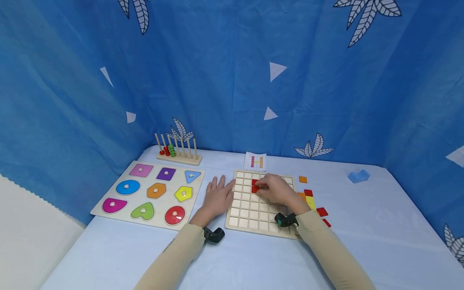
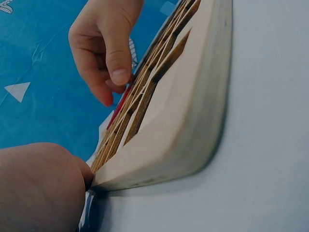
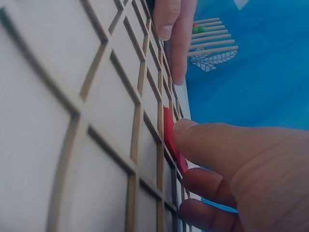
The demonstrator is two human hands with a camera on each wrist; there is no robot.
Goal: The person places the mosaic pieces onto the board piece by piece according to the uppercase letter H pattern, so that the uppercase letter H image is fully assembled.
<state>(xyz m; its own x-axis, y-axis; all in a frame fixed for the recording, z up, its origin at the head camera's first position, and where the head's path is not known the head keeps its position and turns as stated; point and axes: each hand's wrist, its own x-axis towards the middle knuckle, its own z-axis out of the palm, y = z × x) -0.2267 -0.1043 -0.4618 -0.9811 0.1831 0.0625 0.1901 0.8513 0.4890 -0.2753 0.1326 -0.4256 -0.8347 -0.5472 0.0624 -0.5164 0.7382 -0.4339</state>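
Note:
A wooden grid board [image 1: 249,227] lies on the table in front of me. Two red square tiles [image 1: 255,189] are in its upper part, one behind the other. My right hand [image 1: 277,189] reaches over the board and pinches the nearer red tile between thumb and fingers; in the right wrist view the thumb meets the edge of a red tile [image 3: 168,128]. Flat on the table, my left hand [image 1: 218,198] has its fingers spread, and its fingertips touch the board's left edge. The right palm and forearm cover part of the grid.
Right of the board lie loose tiles: orange [image 1: 303,179], yellow [image 1: 309,199] and red [image 1: 322,212]. A pattern card [image 1: 255,161] is behind it. To the left are a shape puzzle [image 1: 145,221] and a peg bead rack [image 1: 181,159]. A blue object [image 1: 359,176] sits far right.

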